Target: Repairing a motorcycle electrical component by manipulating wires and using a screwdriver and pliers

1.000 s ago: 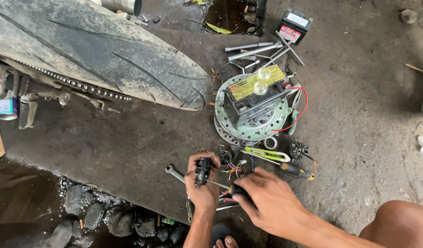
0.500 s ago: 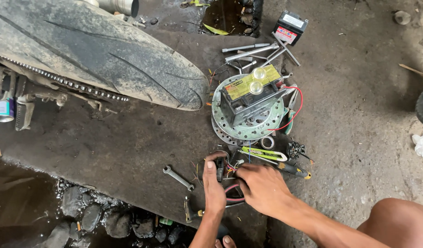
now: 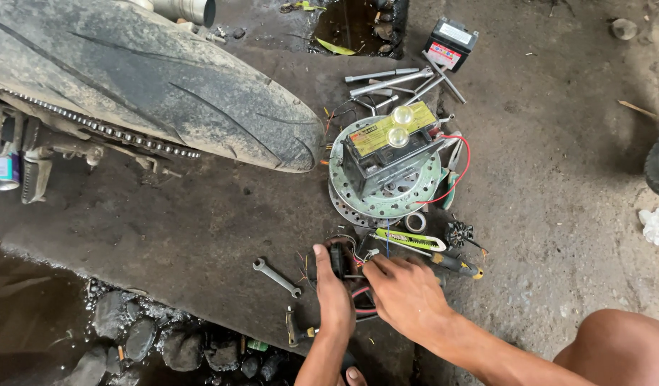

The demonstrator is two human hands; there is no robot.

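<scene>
Battery (image 3: 386, 154) on brake discs (image 3: 358, 193); tyre (image 3: 165, 86) left; spanner (image 3: 276, 276) left of hands.

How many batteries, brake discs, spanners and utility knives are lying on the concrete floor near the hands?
Batteries: 2, one on the brake discs, a small one farther away.
Brake discs: 2, stacked.
Spanners: 1.
Utility knives: 1, green-yellow.
Total: 6.

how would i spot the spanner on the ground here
Start at the big muddy tyre and drop to the bare concrete below its tip. The spanner lies alone left of the left hand: slim, plain silver, no coloured handle.
</scene>
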